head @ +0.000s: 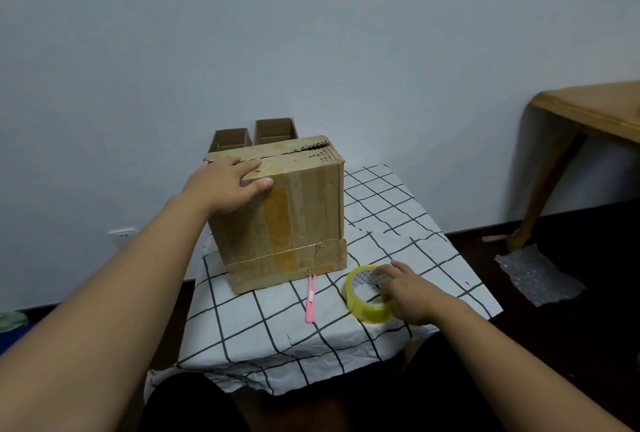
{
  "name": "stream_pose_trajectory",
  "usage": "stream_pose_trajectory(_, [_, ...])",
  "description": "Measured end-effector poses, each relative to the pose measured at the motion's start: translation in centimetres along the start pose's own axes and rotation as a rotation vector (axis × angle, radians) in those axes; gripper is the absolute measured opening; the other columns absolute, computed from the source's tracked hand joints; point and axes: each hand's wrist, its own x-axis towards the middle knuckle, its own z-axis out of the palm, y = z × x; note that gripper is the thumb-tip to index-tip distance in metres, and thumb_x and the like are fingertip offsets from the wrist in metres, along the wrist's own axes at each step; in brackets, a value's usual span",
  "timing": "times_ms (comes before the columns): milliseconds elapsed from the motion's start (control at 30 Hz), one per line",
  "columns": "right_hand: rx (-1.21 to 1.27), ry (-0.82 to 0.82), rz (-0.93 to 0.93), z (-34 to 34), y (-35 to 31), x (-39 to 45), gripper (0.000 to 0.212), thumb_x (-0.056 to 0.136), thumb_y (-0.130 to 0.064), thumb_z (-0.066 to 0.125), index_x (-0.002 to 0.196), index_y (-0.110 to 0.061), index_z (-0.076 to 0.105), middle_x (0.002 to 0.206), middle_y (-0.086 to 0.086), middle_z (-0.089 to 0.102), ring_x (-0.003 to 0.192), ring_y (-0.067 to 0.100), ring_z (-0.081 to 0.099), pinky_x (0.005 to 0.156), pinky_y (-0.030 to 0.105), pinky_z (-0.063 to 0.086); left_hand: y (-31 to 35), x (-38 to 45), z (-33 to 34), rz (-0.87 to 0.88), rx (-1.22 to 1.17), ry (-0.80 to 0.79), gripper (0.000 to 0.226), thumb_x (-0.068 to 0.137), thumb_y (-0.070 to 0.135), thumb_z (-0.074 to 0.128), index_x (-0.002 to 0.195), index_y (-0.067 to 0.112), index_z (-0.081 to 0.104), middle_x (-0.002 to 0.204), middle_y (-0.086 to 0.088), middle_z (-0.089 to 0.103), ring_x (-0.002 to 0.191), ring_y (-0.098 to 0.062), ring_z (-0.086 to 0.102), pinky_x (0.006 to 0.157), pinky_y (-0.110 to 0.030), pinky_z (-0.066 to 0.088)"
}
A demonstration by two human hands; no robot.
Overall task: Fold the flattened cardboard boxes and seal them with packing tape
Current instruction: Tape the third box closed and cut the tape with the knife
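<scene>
White cloth with black grid lines [398,223] covers the small table nearest the camera, wrinkled, front edge hanging over. Right hand [410,293] sits on the yellow-rimmed packing tape roll [369,296] at the cloth's near right, fingers curled over the top rim and reaching into the core; looks like a grip on the roll, thumb side hidden. Roll lies flat on the cloth. Just left of it, pink utility knife [310,300] lies lengthwise, its far tip close to the box base, touching or not I cannot tell.

Cardboard box [298,216] stands upright mid-table, top flaps down, seam on top rough and torn at the right end. Old tape stripes run down the front face, and a band runs across low down. Left hand [227,185] rests on the box's top left front corner, fingers flat across the top flap, thumb pressed on the front face — fingers fairly straight, pressing rather than wrapping.

Behind the box, two smaller open cardboard boxes [273,131] side by side against the pale wall [311,50]. Wall socket [123,234] low on the left. Far right: wooden table [588,109] with angled leg, and a sheet of bubble wrap [536,275] on the dark floor.
</scene>
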Motion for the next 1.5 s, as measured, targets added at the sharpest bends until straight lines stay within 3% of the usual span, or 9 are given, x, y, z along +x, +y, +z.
stream_pose_trajectory(200, [0.144, 0.132, -0.002, -3.2, 0.2, -0.6, 0.023, 0.092, -0.013, 0.057, 0.113, -0.017, 0.063, 0.158, -0.002, 0.019, 0.129, 0.026, 0.047, 0.098, 0.029, 0.043, -0.2, -0.1, 0.2, 0.002, 0.001, 0.008, 0.083, 0.08, 0.082, 0.015, 0.151, 0.041, 0.025, 0.159, -0.001, 0.029, 0.144, -0.028, 0.029, 0.11, -0.053, 0.034])
stream_pose_trajectory(367, [0.2, 0.335, -0.032, -9.1, 0.2, -2.2, 0.026, 0.094, -0.022, 0.062, 0.12, -0.02, 0.059, 0.15, -0.007, 0.034, 0.127, 0.021, 0.049, 0.098, 0.03, 0.043, 0.1, -0.6, -0.2, 0.0, -0.02, 0.017, 0.086, 0.078, 0.083, 0.014, 0.152, 0.041, 0.025, 0.159, -0.001, 0.029, 0.144, -0.028, 0.029, 0.11, -0.051, 0.033])
stream_pose_trajectory(467, [0.176, 0.451, -0.089, -13.7, -0.2, -3.4, 0.022, 0.093, -0.019, 0.064, 0.114, -0.018, 0.059, 0.123, -0.005, 0.053, 0.112, 0.022, 0.054, 0.093, 0.038, 0.046, 0.3, -0.7, -0.3, -0.01, -0.025, 0.018, 0.085, 0.078, 0.082, 0.013, 0.152, 0.04, 0.024, 0.159, 0.0, 0.029, 0.144, -0.027, 0.029, 0.111, -0.051, 0.032])
stream_pose_trajectory(533, [0.168, 0.534, -0.131, -16.6, -0.7, -4.0, 0.015, 0.092, -0.017, 0.065, 0.106, -0.016, 0.06, 0.107, -0.006, 0.054, 0.101, 0.022, 0.054, 0.088, 0.038, 0.045, 0.2, -0.8, -0.3, -0.006, -0.015, 0.017, 0.081, 0.081, 0.08, 0.014, 0.152, 0.04, 0.024, 0.159, 0.0, 0.028, 0.144, -0.027, 0.028, 0.112, -0.051, 0.03])
stream_pose_trajectory(733, [0.13, 0.736, -0.217, -23.3, -2.7, -2.7, 0.019, 0.092, -0.019, 0.065, 0.111, -0.018, 0.061, 0.106, -0.01, 0.052, 0.1, 0.019, 0.049, 0.088, 0.037, 0.042, -0.4, -1.1, -0.8, 0.028, -0.015, 0.024, 0.07, 0.09, 0.074, 0.018, 0.151, 0.04, 0.026, 0.159, 0.002, 0.029, 0.144, -0.023, 0.028, 0.114, -0.048, 0.027])
stream_pose_trajectory(867, [0.129, 0.757, -0.253, -25.9, -4.5, 0.7, 0.028, 0.093, -0.024, 0.064, 0.12, -0.022, 0.058, 0.118, -0.006, 0.056, 0.113, 0.027, 0.048, 0.098, 0.043, 0.041, -0.7, -1.5, -1.5, 0.053, -0.032, 0.008, 0.073, 0.087, 0.077, 0.018, 0.15, 0.043, 0.028, 0.157, 0.006, 0.031, 0.142, -0.019, 0.032, 0.112, -0.045, 0.032])
stream_pose_trajectory(1100, [0.226, 0.663, -0.246, -25.2, -8.3, 8.6, 0.031, 0.095, -0.031, 0.062, 0.125, -0.023, 0.057, 0.125, -0.002, 0.056, 0.117, 0.032, 0.044, 0.101, 0.038, 0.035, -2.1, -2.6, -0.2, 0.06, -0.114, 0.061, 0.076, 0.084, 0.082, 0.021, 0.15, 0.045, 0.025, 0.156, 0.007, 0.031, 0.141, -0.019, 0.031, 0.114, -0.042, 0.03])
stream_pose_trajectory(1333, [0.26, 0.637, -0.157, -21.7, -11.0, 12.5, 0.041, 0.097, -0.042, 0.055, 0.135, -0.028, 0.051, 0.139, -0.002, 0.048, 0.121, 0.031, 0.033, 0.103, 0.046, 0.036, -1.2, -1.5, -0.4, -0.046, -0.331, 0.173, 0.056, 0.098, 0.051, 0.039, 0.147, 0.026, 0.031, 0.144, 0.0, 0.048, 0.127, -0.021, 0.047, 0.104, -0.039, 0.038])
stream_pose_trajectory(1500, [0.248, 0.674, -0.158, -20.5, -11.2, 13.2, 0.041, 0.095, -0.046, 0.055, 0.133, -0.032, 0.052, 0.141, -0.005, 0.045, 0.122, 0.027, 0.03, 0.1, 0.037, 0.034, -0.9, -0.5, -0.8, -0.123, -0.371, 0.138, 0.069, 0.092, 0.052, 0.047, 0.151, 0.028, 0.021, 0.146, 0.003, 0.047, 0.13, -0.024, 0.046, 0.107, -0.042, 0.036])
